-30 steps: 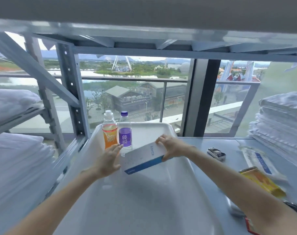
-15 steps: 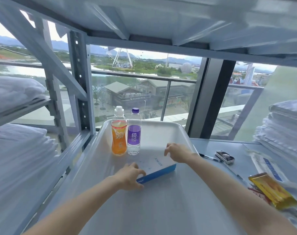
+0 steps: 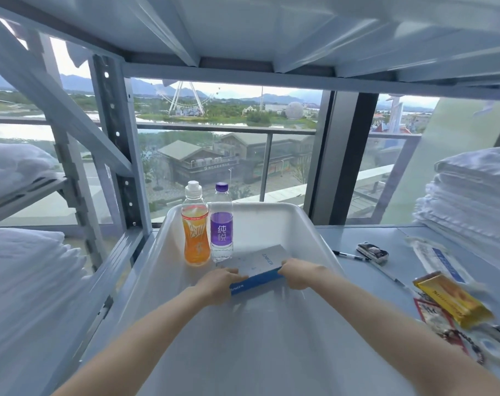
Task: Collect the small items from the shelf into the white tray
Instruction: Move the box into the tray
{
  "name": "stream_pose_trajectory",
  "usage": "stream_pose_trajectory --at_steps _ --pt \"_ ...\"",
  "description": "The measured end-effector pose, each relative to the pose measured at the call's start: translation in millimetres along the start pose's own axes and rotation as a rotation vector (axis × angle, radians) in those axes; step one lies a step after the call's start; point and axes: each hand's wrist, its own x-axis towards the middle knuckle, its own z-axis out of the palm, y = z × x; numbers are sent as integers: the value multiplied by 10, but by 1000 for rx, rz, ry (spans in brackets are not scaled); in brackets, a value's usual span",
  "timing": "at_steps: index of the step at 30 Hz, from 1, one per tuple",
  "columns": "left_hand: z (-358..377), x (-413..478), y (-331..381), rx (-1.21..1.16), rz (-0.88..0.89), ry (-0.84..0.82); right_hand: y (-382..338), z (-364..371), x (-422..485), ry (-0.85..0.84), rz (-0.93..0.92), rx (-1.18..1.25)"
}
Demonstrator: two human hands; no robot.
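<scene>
Gripping the blue-and-white box [image 3: 257,265] at both ends: left hand [image 3: 216,284] fingers curled over its near-left corner, right hand [image 3: 299,274] curled round its right end. Box lies low inside the white tray [image 3: 309,224], just beside my water bottle [image 3: 221,232] and orange drink bottle [image 3: 195,238]. Gold packet [image 3: 451,298] lies on the shelf [image 3: 343,238], right of the tray.

Grey metal shelving [image 3: 111,144], big window [image 3: 228,144] w/ daylight, folded white towels [image 3: 477,195] both sides

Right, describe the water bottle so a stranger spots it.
Find the white tray on the grey shelf. Two bottles stand in its far left corner; the water bottle is the right one, purple cap and label, not the orange drink.
</scene>
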Motion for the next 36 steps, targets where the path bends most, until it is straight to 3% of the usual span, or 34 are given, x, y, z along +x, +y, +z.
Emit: stream_pose_trajectory --at_steps 6,10,17,26,31,34,36 --pt "-10 59 229 -101 148 6 31 -76 23 59 14 158" --pt "34 114 189 -123 -43 120 35 -163 -5 53 -4 197" --pt "122 179 286 -432 -178 -137 37 -123 -84 -91 -47 161" --pt "247 465 439 -294 -147 -116 -5 -117 -250 -110 -72 -7" --pt "254 648 449 -129 -110 16 -119 -97 -235 -56 -35 -241" --pt "119 697 449 -207 -148 -46 -93 -209 -317 -41 -31 -188" --pt "-37 689 479 -171 -132 -19 34 -346 -471 60 -82 -51"
